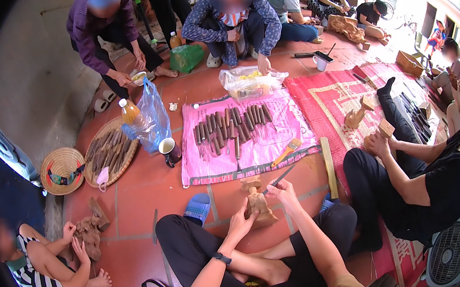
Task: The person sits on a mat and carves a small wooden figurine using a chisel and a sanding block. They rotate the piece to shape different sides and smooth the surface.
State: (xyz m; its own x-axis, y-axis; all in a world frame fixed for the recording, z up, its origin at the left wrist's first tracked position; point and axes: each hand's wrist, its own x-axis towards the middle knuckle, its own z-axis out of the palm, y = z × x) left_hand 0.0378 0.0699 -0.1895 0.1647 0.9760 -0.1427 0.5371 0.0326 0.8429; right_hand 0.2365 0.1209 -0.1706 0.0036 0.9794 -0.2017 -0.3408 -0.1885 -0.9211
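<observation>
A pale wooden carving (261, 212) with a narrow neck and a broad base rests in front of my crossed legs. My left hand (242, 220) grips its left side, fingers wrapped round the neck and base. In my right hand (283, 192) is a slim dark file (283, 176), pinched and pointing up to the right, its lower end close to the carving's neck. Just beyond lies a pink cloth (199, 166) with rows of wooden-handled carving chisels (232, 125) on it. A flat brush (287, 152) with a yellowish handle sits at the cloth's near right corner.
A wooden strip (329, 168) lies right of the pink cloth. At left stand a dark mug (170, 152), a blue plastic bag (151, 115) and a basket (91, 183) of tools. A co-worker (441, 177) holding a carving sits on my right; a person (52, 263) handles wood on my left.
</observation>
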